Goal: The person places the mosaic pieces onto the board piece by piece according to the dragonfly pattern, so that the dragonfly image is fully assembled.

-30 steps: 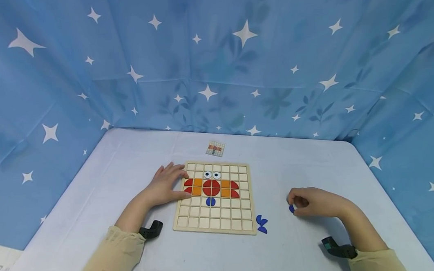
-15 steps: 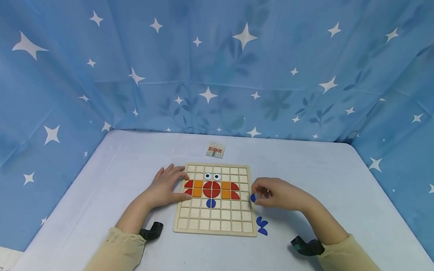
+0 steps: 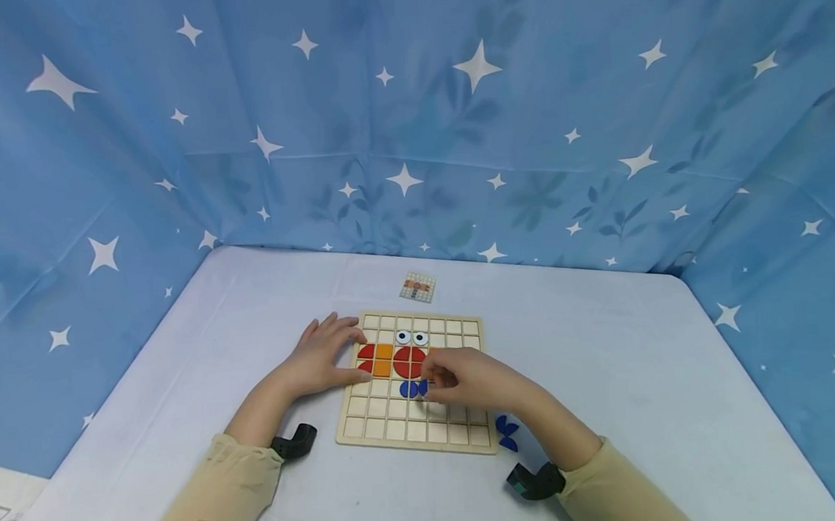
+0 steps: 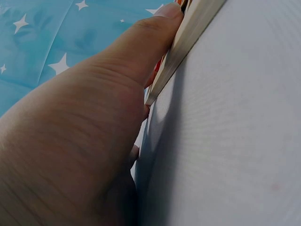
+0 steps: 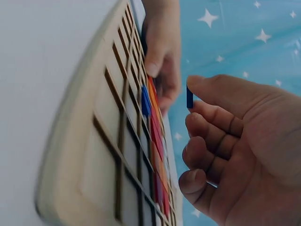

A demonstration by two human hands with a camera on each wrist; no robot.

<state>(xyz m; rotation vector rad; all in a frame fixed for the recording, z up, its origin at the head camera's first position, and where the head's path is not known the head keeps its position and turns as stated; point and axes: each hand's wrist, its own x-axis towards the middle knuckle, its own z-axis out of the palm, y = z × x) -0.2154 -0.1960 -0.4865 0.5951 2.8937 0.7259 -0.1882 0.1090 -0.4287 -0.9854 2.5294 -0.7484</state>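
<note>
A wooden grid board (image 3: 370,436) lies on the table, bearing red and orange pieces, two eye discs (image 3: 403,337) and a blue round shape (image 3: 408,389). Over its left edge rests my left hand (image 3: 315,362), fingers spread and thumb lying on top of the frame. My right hand (image 3: 469,377) is above the middle of the board, pinching a small blue piece (image 5: 190,97) between thumb and index finger. In the right wrist view that piece is clear of the board, seen edge-on. The right hand hides the orange and red pieces on the board's right side.
Several loose blue pieces (image 3: 508,444) lie just off the board's lower right corner. Behind the board is a small picture card (image 3: 417,287) with a similar pattern. A blue star-patterned curtain (image 3: 410,119) surrounds the white table (image 3: 591,322).
My right hand has carried the blue piece leftward from the table at the right to above the board, beside the blue round shape. The left hand has stayed in place.
</note>
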